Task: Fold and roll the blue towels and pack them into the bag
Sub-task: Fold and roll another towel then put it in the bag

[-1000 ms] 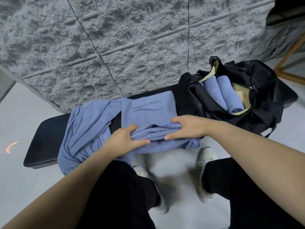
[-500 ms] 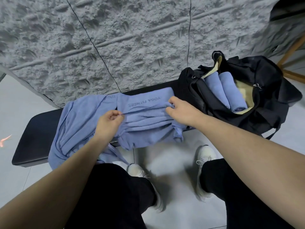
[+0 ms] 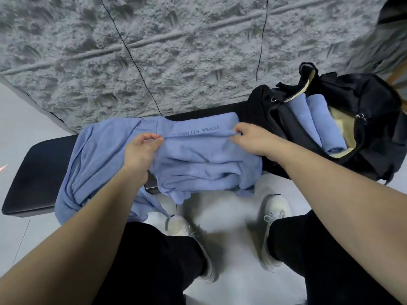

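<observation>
- the blue towel (image 3: 198,159) i'm working on looks soft, light and limp; it rumples wherever i let it slacken, so i judge it will only fold cleanly if i keep it taut along an edge.
- best hold is along that upper fold line, out toward both ends, not bunched in the middle.
- my left hand (image 3: 141,150) has thumb and fingers curled in, pinching the fold at its left end.
- my right hand (image 3: 251,137) pinches the same fold at its right end, fingers tucked round the cloth just beneath the printed lettering.
- the towel lies between my hands across the black bench (image 3: 39,170), its near edge drooping off the front toward my shoes.
- a second loose towel (image 3: 97,164) sits crumpled just beside my left hand, partly under the first and also hanging off the bench.
- the black bag (image 3: 374,119) stands open close beside my right hand, with two rolled towels (image 3: 312,119) already lying side by side inside it.
- room remains in the bag beside those rolls, i reckon.
</observation>
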Action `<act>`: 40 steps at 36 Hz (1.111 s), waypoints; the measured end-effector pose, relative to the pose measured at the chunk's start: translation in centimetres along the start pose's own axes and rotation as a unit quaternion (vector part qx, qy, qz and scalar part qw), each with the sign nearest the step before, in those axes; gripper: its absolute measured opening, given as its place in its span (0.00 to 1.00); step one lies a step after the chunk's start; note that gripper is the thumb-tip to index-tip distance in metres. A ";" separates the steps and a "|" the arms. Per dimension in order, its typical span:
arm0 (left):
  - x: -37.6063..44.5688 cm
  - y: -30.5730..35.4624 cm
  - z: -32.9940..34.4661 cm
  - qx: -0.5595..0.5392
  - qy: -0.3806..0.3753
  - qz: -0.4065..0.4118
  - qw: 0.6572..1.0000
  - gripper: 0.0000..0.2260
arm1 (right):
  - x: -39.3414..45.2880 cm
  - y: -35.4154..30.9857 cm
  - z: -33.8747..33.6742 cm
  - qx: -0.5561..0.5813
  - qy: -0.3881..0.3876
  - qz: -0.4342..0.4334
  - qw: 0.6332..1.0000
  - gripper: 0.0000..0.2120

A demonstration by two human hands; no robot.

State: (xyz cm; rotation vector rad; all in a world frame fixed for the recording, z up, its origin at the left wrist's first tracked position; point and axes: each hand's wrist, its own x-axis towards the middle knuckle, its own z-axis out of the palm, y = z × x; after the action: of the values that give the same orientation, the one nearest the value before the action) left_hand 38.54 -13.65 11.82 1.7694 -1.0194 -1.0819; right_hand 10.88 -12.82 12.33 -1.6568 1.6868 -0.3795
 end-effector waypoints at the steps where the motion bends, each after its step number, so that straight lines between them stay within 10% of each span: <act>1: 0.0 0.1 0.1 -0.001 0.016 0.003 1.000 0.04 | 0.3 -0.1 0.1 0.038 0.034 -0.001 0.999 0.06; 18: 6.7 0.7 1.8 -0.142 -0.086 -0.146 0.975 0.18 | 7.1 -0.7 0.6 0.243 0.158 0.119 0.950 0.02; 21: 7.9 0.6 1.8 -0.139 -0.070 -0.125 0.980 0.02 | 8.0 -0.4 0.8 0.215 0.152 0.100 0.960 0.02; 26: 8.8 0.3 2.4 -0.186 0.033 -0.053 0.981 0.12 | 9.0 -0.2 1.2 0.188 0.158 0.061 0.967 0.05; 40: 9.6 -2.0 3.4 0.081 0.127 0.048 0.987 0.03 | 9.6 0.5 1.9 0.159 0.148 0.071 0.974 0.03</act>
State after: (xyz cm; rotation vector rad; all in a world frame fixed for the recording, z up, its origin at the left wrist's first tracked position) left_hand 38.78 -22.41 6.36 1.9095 -1.0448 -0.7074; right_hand 12.76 -21.41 7.91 -1.2840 1.8332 -0.8142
